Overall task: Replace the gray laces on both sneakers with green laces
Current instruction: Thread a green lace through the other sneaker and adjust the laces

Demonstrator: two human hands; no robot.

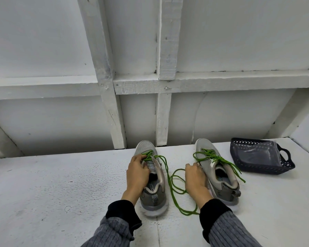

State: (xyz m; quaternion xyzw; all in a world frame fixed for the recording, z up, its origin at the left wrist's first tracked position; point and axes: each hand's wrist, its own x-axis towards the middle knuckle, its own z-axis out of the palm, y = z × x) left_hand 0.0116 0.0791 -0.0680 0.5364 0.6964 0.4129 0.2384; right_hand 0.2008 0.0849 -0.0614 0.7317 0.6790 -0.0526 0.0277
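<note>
Two grey sneakers stand side by side on the white table, toes pointing away from me. The left sneaker (154,195) carries a green lace (173,191) whose long loose ends loop over the table between the shoes. My left hand (138,172) grips this sneaker's tongue and lacing, fingers curled over it. The right sneaker (219,177) is laced in green (212,157), with loose ends trailing off its right side. My right hand (194,177) rests against that sneaker's inner side, fingers curled at its edge; what the fingertips hold is hidden.
A dark blue plastic basket (253,165) with a clear plastic bag in it sits at the back right of the table (61,184). A white framed wall (114,113) rises right behind the table's far edge.
</note>
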